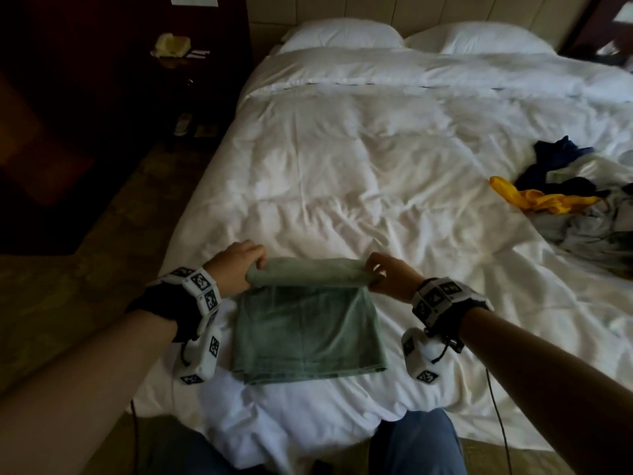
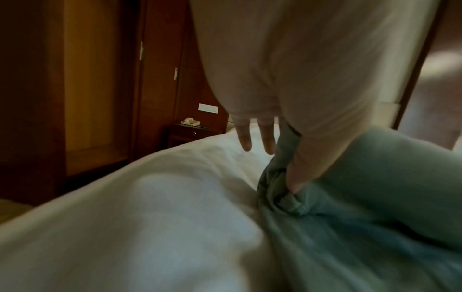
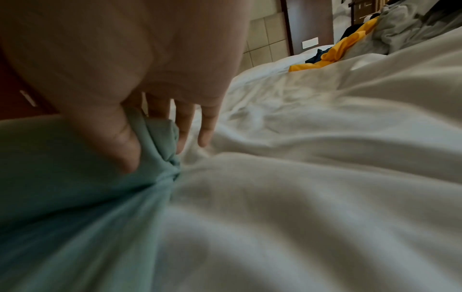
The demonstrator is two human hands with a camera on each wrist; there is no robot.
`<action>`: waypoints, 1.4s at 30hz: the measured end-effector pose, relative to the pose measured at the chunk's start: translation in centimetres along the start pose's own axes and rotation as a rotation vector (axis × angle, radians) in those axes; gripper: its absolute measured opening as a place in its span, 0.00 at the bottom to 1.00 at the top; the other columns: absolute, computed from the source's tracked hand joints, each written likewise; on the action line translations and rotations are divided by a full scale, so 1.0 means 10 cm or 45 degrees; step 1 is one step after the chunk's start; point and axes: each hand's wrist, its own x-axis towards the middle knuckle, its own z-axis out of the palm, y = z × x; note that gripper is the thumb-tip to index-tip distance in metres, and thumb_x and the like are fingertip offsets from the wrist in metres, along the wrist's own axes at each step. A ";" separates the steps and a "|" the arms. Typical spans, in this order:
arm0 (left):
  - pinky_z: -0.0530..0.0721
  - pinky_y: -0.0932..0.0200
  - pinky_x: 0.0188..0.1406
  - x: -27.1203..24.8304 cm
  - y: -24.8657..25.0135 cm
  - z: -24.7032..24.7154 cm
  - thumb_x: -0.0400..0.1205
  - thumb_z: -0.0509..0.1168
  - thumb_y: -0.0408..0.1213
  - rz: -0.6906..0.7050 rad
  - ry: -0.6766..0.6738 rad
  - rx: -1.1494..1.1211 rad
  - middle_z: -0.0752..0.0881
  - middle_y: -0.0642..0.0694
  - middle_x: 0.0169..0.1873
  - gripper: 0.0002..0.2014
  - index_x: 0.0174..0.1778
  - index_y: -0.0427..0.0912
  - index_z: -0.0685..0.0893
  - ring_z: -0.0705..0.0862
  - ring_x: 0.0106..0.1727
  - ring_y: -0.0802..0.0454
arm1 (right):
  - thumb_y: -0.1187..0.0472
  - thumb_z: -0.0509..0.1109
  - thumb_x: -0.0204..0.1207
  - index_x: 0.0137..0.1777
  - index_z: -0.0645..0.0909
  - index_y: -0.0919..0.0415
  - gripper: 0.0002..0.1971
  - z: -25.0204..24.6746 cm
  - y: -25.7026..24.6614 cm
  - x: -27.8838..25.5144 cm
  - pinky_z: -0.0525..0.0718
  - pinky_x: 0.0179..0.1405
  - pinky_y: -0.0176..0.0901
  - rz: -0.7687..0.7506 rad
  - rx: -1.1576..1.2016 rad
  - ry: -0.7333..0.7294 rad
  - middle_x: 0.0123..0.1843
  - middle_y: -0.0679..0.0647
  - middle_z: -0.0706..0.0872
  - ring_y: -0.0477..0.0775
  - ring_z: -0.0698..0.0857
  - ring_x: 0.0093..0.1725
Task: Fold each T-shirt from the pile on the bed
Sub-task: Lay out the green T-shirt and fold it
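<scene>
The green T-shirt (image 1: pixel 308 334) lies on the white duvet (image 1: pixel 359 173) at the near edge of the bed, straight in front of the person. Its lower part is spread flat in a rough rectangle, and its far end is lifted into a rounded fold that runs between the 2 hands.

The left hand (image 1: pixel 236 265) grips the left end of that fold. In the left wrist view the thumb (image 2: pixel 300 170) presses into bunched green cloth while 2 fingers (image 2: pixel 245 136) point down, straight and apart, just above the duvet. The other fingers are hidden behind the cloth.

The right hand (image 1: pixel 390 274) pinches the right end of the fold. In the right wrist view the thumb (image 3: pixel 125 146) is clamped against the gathered cloth, with fingers behind it, and 2 more fingers (image 3: pixel 207 126) hang straight and a little apart beside the cloth, close to the duvet.

Both wrists carry white bands with black-and-white square markers (image 1: pixel 202 286).

Well to the right on the bed sits the pile of clothes (image 1: pixel 582 207), a loose heap with yellow, dark blue and grey pieces. 2 white pillows (image 1: pixel 342 37) lie at the head of the bed. To the left, off the bed, a dark wooden nightstand (image 2: pixel 192 132) holds a pale telephone (image 2: pixel 191 121). The person's blue trouser legs (image 1: pixel 418 443) show at the bottom of the head view.
</scene>
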 end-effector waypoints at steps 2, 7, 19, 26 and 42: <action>0.77 0.45 0.51 -0.09 -0.02 0.13 0.70 0.64 0.24 0.032 -0.063 0.105 0.72 0.51 0.54 0.21 0.39 0.56 0.64 0.73 0.58 0.43 | 0.70 0.72 0.72 0.60 0.77 0.71 0.17 0.13 0.04 -0.06 0.74 0.54 0.44 -0.007 -0.114 -0.075 0.61 0.67 0.77 0.64 0.79 0.59; 0.71 0.51 0.67 -0.16 -0.03 0.23 0.71 0.70 0.36 -0.017 -0.358 0.282 0.55 0.51 0.82 0.18 0.48 0.51 0.68 0.56 0.81 0.45 | 0.36 0.72 0.68 0.55 0.75 0.54 0.25 0.29 0.08 -0.12 0.74 0.63 0.53 0.054 -0.421 -0.172 0.63 0.53 0.75 0.58 0.74 0.63; 0.44 0.39 0.81 0.01 0.13 0.41 0.78 0.63 0.62 -0.118 -0.336 0.165 0.41 0.55 0.84 0.33 0.78 0.61 0.58 0.39 0.84 0.46 | 0.30 0.66 0.68 0.83 0.46 0.45 0.49 0.54 -0.14 0.15 0.45 0.80 0.66 -0.025 -0.448 -0.219 0.85 0.51 0.47 0.59 0.46 0.84; 0.72 0.49 0.70 0.08 -0.13 0.28 0.59 0.71 0.70 -0.130 -0.289 -0.202 0.67 0.48 0.75 0.52 0.77 0.52 0.62 0.70 0.73 0.45 | 0.36 0.63 0.76 0.82 0.56 0.50 0.39 0.32 0.14 0.31 0.58 0.79 0.64 0.197 -0.180 -0.257 0.82 0.53 0.61 0.58 0.62 0.80; 0.73 0.46 0.62 0.52 -0.02 -0.10 0.76 0.73 0.41 -0.078 0.184 0.109 0.74 0.40 0.61 0.21 0.62 0.40 0.79 0.70 0.66 0.39 | 0.65 0.68 0.75 0.56 0.76 0.65 0.11 -0.17 -0.14 0.72 0.70 0.40 0.44 0.046 -0.077 0.177 0.46 0.59 0.79 0.58 0.79 0.45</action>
